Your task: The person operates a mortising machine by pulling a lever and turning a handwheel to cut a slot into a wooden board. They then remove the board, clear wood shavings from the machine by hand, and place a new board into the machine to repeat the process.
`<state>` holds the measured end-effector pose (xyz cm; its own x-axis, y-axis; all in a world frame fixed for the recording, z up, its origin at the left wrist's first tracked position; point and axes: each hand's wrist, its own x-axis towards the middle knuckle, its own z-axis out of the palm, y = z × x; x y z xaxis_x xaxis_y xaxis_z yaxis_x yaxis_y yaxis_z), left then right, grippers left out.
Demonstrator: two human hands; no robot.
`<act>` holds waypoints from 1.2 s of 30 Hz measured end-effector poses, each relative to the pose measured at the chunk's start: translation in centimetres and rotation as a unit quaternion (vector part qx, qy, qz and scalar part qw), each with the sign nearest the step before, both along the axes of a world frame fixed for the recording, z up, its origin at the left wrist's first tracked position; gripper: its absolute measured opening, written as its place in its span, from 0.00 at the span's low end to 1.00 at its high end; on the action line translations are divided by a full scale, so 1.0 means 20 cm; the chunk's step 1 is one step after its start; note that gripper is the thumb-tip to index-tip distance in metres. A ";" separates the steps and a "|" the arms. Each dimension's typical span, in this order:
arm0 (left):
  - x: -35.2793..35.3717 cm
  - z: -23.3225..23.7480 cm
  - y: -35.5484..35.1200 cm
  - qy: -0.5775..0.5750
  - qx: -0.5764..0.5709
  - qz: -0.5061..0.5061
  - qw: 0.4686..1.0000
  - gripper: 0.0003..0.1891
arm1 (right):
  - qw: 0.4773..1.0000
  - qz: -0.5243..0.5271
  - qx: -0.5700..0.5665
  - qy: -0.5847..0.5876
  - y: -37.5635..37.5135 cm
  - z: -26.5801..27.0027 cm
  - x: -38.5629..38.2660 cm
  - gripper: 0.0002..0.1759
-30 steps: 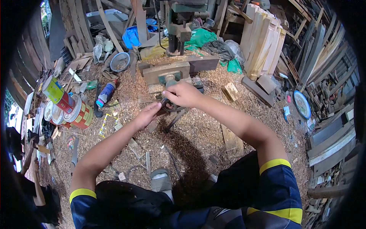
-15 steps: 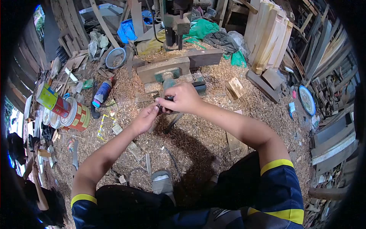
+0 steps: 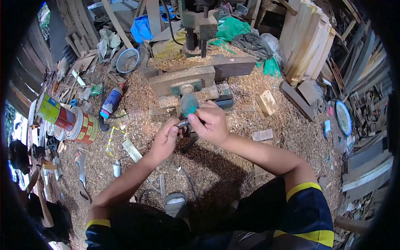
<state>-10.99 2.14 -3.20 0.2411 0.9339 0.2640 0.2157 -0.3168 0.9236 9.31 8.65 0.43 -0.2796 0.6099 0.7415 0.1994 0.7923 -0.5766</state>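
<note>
Both my hands meet at a dark metal rod (image 3: 183, 123) in front of a green vise (image 3: 189, 102). My left hand (image 3: 166, 139) is closed round the rod's left end, thumb on top. My right hand (image 3: 211, 124) grips its other end, just below the vise body. The vise jaws press against a wooden block (image 3: 181, 80), with a longer dark board (image 3: 235, 66) behind it. A dark bar (image 3: 189, 144) slants down below my hands.
Wood shavings (image 3: 150, 108) cover the ground. Behind the vise stands a machine column (image 3: 200, 25). Stacked paint buckets (image 3: 85, 125) and a blue bottle (image 3: 111, 102) are at left; a wooden block (image 3: 266, 103) lies at right. Another person's arms (image 3: 43, 200) show far left.
The whole view has shifted slightly. My right hand has moved down and right from on top of the vise screw, uncovering more of the green vise and the dark rod.
</note>
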 end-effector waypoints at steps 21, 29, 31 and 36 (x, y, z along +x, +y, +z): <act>0.03 -0.08 -0.12 0.030 -0.048 0.059 0.997 0.34 | 0.985 0.075 0.033 -0.153 0.05 0.14 0.09 0.13; 0.10 -0.09 -0.11 -0.043 -0.036 0.074 0.996 0.35 | 0.990 -0.002 0.073 -0.118 0.03 0.06 0.02 0.16; 0.11 -0.03 -0.11 -0.078 -0.027 0.080 0.993 0.33 | 0.996 -0.004 0.060 -0.060 0.03 0.01 0.02 0.18; 0.08 0.19 -0.06 0.210 0.024 0.106 0.972 0.21 | 1.000 0.009 0.014 0.001 0.01 -0.17 0.06 0.19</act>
